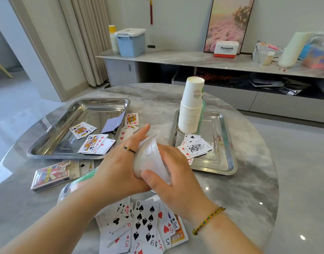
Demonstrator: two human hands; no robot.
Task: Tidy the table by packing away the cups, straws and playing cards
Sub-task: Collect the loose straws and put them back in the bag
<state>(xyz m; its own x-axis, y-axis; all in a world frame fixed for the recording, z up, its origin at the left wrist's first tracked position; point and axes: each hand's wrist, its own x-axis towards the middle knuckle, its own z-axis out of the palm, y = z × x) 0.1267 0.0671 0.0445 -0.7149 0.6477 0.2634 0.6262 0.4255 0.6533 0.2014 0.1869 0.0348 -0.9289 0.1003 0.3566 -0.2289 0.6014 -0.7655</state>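
Note:
Both my hands hold a crumpled clear plastic bag above the middle of the round table. My left hand grips its left side with the index finger stretched out. My right hand grips its right side, thumb across the front. A tall stack of white paper cups stands upside down in the right steel tray, beside a few playing cards. More cards lie in the left steel tray. A loose spread of cards lies at the table's near edge.
A red card box lies left of my left arm, with a green-and-white packet partly under it. Behind the table runs a long low cabinet carrying a blue storage box, stacked cups and other clutter.

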